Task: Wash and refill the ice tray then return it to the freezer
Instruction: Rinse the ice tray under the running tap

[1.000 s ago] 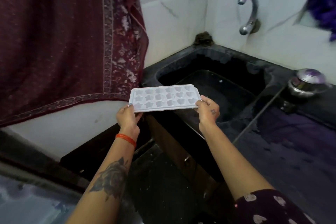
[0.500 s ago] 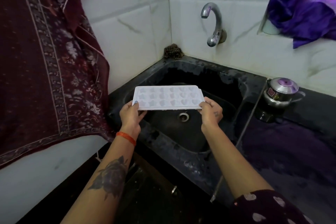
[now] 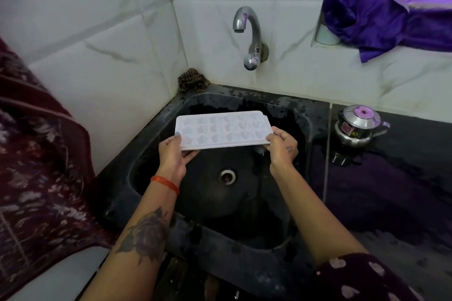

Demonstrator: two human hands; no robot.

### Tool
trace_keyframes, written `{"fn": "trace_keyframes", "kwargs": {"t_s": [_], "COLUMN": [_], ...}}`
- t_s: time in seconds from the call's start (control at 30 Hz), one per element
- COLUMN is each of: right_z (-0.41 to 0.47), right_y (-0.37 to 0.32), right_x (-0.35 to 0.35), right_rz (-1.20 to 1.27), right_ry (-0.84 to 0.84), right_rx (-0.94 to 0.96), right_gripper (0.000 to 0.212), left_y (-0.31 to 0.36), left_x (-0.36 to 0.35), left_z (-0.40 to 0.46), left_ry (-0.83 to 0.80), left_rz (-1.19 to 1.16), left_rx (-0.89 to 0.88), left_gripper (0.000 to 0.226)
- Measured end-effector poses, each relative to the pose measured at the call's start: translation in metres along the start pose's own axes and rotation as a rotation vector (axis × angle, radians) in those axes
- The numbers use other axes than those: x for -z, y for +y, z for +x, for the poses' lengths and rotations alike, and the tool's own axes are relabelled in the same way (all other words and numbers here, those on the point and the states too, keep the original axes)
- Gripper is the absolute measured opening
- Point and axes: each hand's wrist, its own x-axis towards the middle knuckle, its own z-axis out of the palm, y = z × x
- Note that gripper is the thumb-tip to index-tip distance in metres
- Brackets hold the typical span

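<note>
A white ice tray (image 3: 223, 129) with heart and star shaped cells is held level over the black sink (image 3: 156, 168). My left hand (image 3: 172, 154) grips its left short end and my right hand (image 3: 281, 146) grips its right short end. The tray hangs above the drain (image 3: 227, 176), below and a little in front of the metal tap (image 3: 247, 32). No water runs from the tap's spout.
A scrubber (image 3: 192, 80) lies in the back corner of the counter. A steel kettle (image 3: 358, 127) stands on the dark counter to the right. A maroon patterned cloth (image 3: 36, 178) hangs at the left, a purple cloth (image 3: 391, 7) at the upper right.
I have stepped up to the sink, and both hands have carried the tray from its left edge to over the basin, under the tap.
</note>
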Motion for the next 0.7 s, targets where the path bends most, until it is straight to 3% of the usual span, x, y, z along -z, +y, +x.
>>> {"fn": "trace_keyframes", "kwargs": {"t_s": [0.13, 0.4, 0.57, 0.7], "right_z": [0.018, 0.050, 0.076, 0.097], "right_y": [-0.005, -0.022, -0.056, -0.085], "right_x": [-0.013, -0.042, -0.064, -0.087], "right_rz": [-0.015, -0.188, -0.252, -0.418], "right_ry": [0.067, 0.078, 0.058, -0.048], "right_rx": [0.010, 0.137, 0.239, 0.290], "right_gripper": [0.037, 0.025, 0.033, 0.048], "left_y": [0.012, 0.043, 0.056, 0.059], "left_x": [-0.016, -0.038, -0.047, -0.053], "left_z": [0.036, 0.092, 0.117, 0.132], "left_ry": [-0.093, -0.128, -0.141, -0.150], "left_rz": [0.031, 0.027, 0.016, 0.004], "left_rx": [0.052, 0.077, 0.065, 0.055], "left_gripper": [0.014, 0.024, 0.028, 0.019]}}
